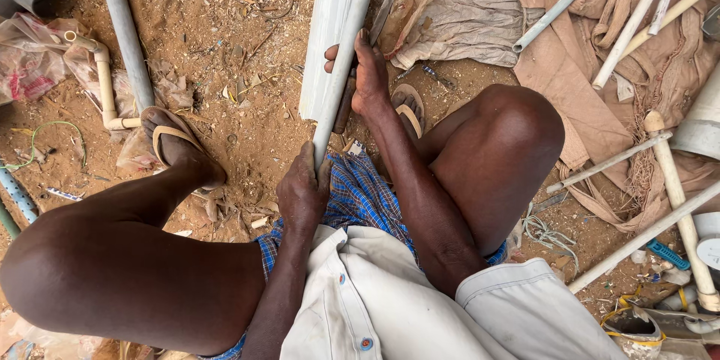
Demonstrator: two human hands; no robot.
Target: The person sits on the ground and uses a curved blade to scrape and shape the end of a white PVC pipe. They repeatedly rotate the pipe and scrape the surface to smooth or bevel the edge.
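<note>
A long pale grey plastic pipe [335, 37] ran straight away from the seated person over sandy ground; the left hand [302, 189] clasped its near end, the right hand [367, 75] gripped farther up.

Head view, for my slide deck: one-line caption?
Seated person's left hand and right hand grip a wide grey pipe over sandy ground.

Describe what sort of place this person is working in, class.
Probably an outdoor plumbing or pipe-fitting work site: bare sandy ground, loose plastic pipes lying about, and both hands, left hand and right hand, gripping a large grey pipe.
</note>
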